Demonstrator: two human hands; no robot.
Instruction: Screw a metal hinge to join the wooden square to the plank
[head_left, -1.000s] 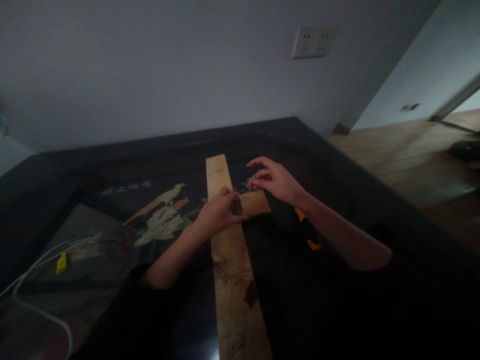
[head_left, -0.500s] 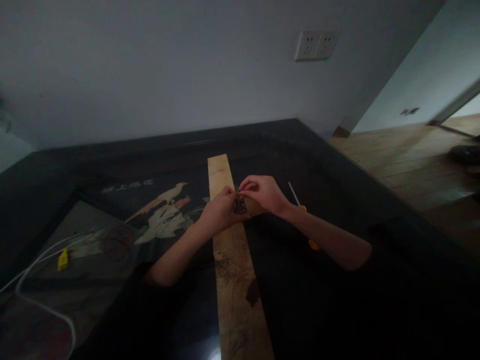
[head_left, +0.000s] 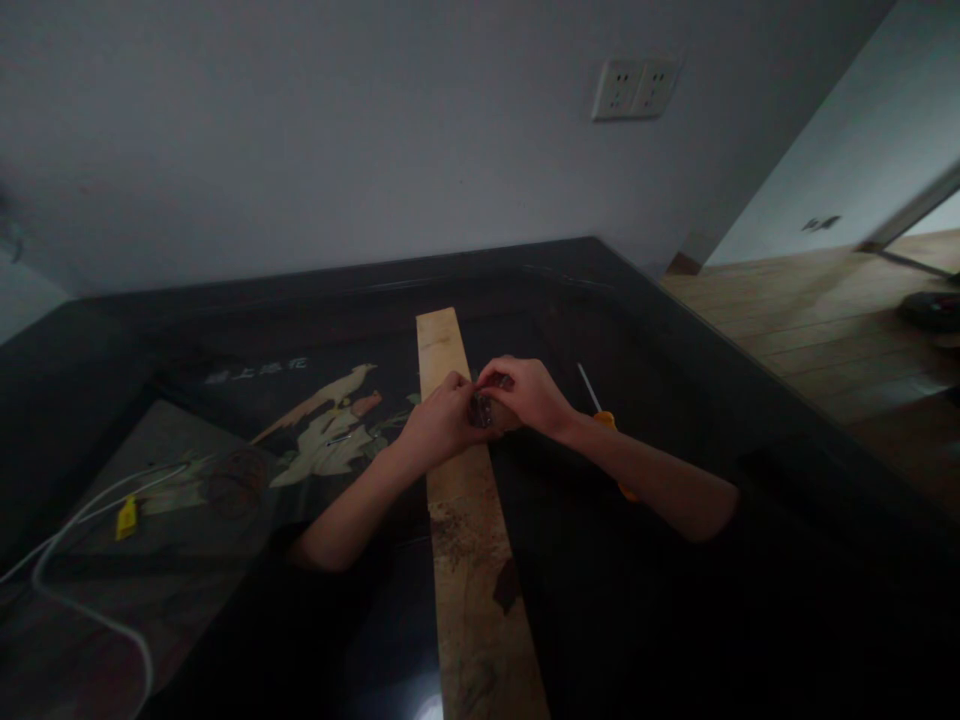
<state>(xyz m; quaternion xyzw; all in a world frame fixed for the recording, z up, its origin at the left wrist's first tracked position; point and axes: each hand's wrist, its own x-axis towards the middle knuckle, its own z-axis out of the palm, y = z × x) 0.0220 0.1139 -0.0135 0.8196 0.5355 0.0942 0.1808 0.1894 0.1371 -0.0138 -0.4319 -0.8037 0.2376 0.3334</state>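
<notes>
A long wooden plank (head_left: 465, 540) lies across the dark glass table (head_left: 675, 330), running away from me. My left hand (head_left: 436, 425) and my right hand (head_left: 525, 392) meet over its far half. Between their fingertips sits a small dark metal hinge (head_left: 480, 409) on the plank; my left hand pinches it. My right hand's fingers press at its upper edge, pinched around something too small to make out. A short wooden piece that lay beside the plank is hidden under my right hand.
A screwdriver (head_left: 592, 395) with an orange handle lies on the table behind my right forearm. A white cable (head_left: 82, 610) and a yellow tag (head_left: 126, 517) lie at the left. A bird picture (head_left: 330, 420) shows under the glass. Wall sockets (head_left: 634, 88) sit above the table.
My right hand moved left and down from above the short wooden piece to meet my left hand at the hinge. The screwdriver's shaft came into view behind it.
</notes>
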